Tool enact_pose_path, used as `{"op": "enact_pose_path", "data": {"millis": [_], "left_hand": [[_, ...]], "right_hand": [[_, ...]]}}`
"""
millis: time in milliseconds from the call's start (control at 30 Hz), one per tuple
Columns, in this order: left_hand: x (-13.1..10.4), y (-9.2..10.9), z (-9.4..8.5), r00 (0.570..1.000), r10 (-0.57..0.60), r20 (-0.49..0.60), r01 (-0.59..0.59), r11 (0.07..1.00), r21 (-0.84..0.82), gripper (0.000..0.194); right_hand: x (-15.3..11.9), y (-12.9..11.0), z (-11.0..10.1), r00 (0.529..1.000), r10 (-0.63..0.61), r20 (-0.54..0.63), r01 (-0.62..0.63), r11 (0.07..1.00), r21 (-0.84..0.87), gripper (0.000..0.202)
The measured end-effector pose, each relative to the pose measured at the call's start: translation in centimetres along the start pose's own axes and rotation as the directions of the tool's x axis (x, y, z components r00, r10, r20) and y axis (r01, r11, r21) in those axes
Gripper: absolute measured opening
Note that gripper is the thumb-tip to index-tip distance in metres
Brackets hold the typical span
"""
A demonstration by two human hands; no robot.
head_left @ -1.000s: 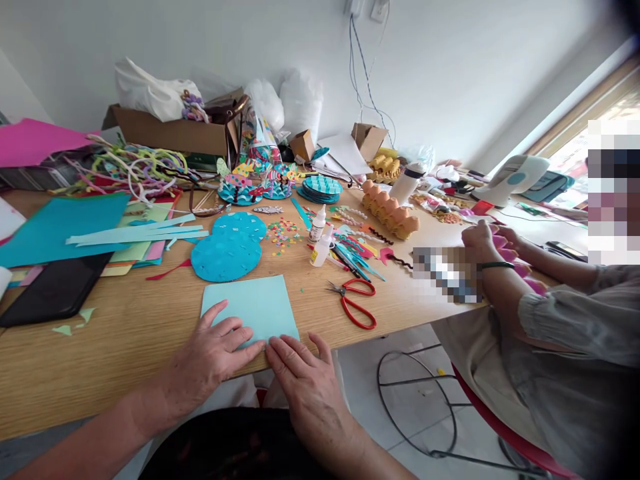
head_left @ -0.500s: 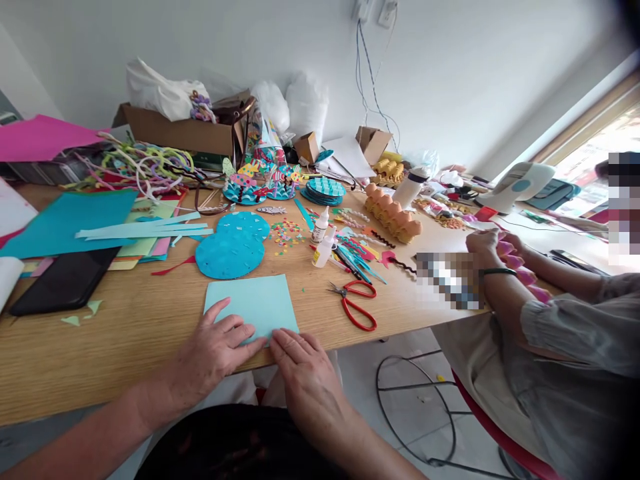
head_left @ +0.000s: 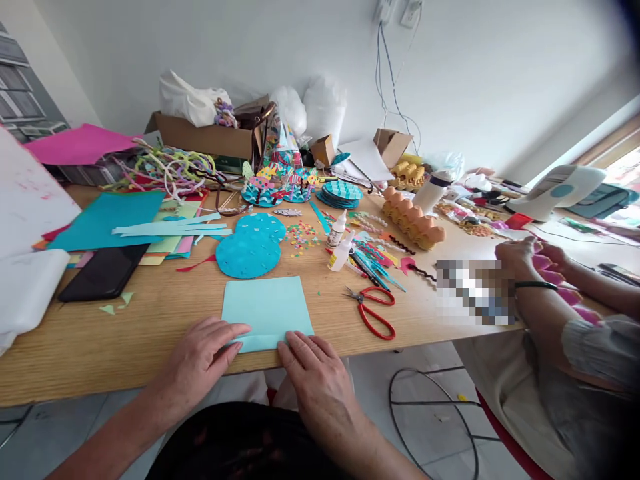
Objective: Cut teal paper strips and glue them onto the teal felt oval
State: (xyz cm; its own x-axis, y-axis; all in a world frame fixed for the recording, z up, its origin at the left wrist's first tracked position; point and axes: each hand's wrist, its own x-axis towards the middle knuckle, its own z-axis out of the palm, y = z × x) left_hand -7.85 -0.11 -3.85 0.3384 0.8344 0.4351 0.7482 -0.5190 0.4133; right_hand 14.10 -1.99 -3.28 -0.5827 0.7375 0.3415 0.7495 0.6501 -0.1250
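A light blue sheet of paper (head_left: 267, 300) lies flat near the table's front edge, with a narrow folded strip or crease along its near side. At its lower left corner is my left hand (head_left: 203, 357), the index finger resting on the sheet and the thumb apart from it at the edge. My right hand (head_left: 320, 373) lies on the lower right corner, fingers stretched flat over the near edge. To the right of the sheet rest red-handled scissors (head_left: 373, 310), blades parted. Behind it is a blue card shape of joined rounds (head_left: 249, 253) with small pale bits on it.
Two small glue bottles (head_left: 341, 252) stand behind the scissors. A black phone (head_left: 105, 272) and pale paper strips (head_left: 170, 227) are at left. An egg carton piece (head_left: 413, 220) sits farther back. On the right, a co-worker's hands (head_left: 525, 257) hold a pink egg carton piece.
My left hand has drawn back left from the paper's near middle to its lower left corner. The right hand stays at the right corner. The view has shifted left.
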Motion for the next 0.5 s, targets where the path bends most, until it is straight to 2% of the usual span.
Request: {"op": "enact_pose_path", "data": {"millis": [233, 367, 500], "left_hand": [[0.1, 0.2, -0.3, 0.991, -0.126, 0.046, 0.128, 0.991, -0.050, 0.023], [0.1, 0.2, -0.6, 0.984, -0.153, 0.087, 0.157, 0.987, -0.045, 0.020], [0.2, 0.1, -0.9, 0.979, -0.154, 0.136, 0.158, 0.987, -0.026, 0.020]], "right_hand": [[0.1, -0.2, -0.2, 0.999, -0.019, 0.047, 0.022, 0.998, -0.065, 0.040], [0.5, -0.4, -0.4, 0.997, -0.017, 0.078, 0.023, 0.996, -0.081, 0.042], [1.3, -0.8, -0.7, 0.990, -0.016, 0.141, 0.021, 0.999, -0.033, 0.031]]}}
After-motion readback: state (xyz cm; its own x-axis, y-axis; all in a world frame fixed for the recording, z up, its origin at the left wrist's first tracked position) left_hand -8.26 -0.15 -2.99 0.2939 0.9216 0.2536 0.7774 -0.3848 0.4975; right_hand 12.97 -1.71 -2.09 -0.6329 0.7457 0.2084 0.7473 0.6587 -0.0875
